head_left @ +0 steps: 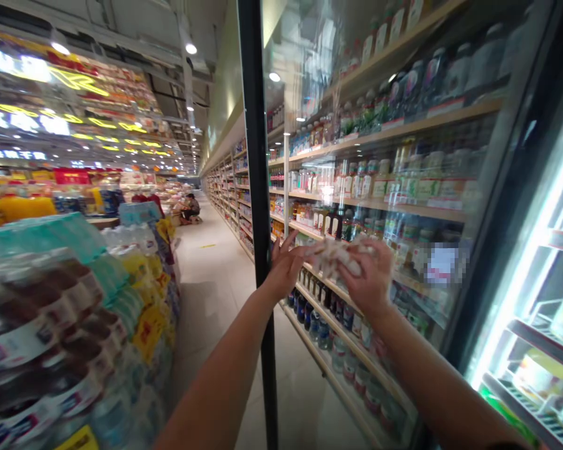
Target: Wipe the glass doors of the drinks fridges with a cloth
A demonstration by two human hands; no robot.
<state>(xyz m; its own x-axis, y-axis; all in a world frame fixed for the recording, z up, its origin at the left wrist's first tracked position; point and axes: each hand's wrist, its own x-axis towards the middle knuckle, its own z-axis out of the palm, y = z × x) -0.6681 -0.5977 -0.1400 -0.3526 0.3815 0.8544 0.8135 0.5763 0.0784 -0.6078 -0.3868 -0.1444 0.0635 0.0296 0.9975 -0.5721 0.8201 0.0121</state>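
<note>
Cloth (327,259), white, bunched, motion-blurred: between the two hands, just in front of the glass of the door (254,162); actual contact hard to judge. Probably crumpled to give a thick pad that shields the fingers.

Right hand (370,278): at the cloth's 3 o'clock; fingers curled round it in a firm-looking grip. Forearm enters from low right, pointing to 10 o'clock, wrist nearly straight.

Left hand (285,270): at the cloth's 9 o'clock, beside the black door edge. Forearm rises toward 1 o'clock, crossing that edge; perhaps placed there to steady the door or the cloth's end. Fingers blurred; cannot tell whether they grip.

Door: standing open, likely so that the glass can be reached; shelves of bottles show in the pane. Lit cooler (535,340): right hand's 4 o'clock.
</note>
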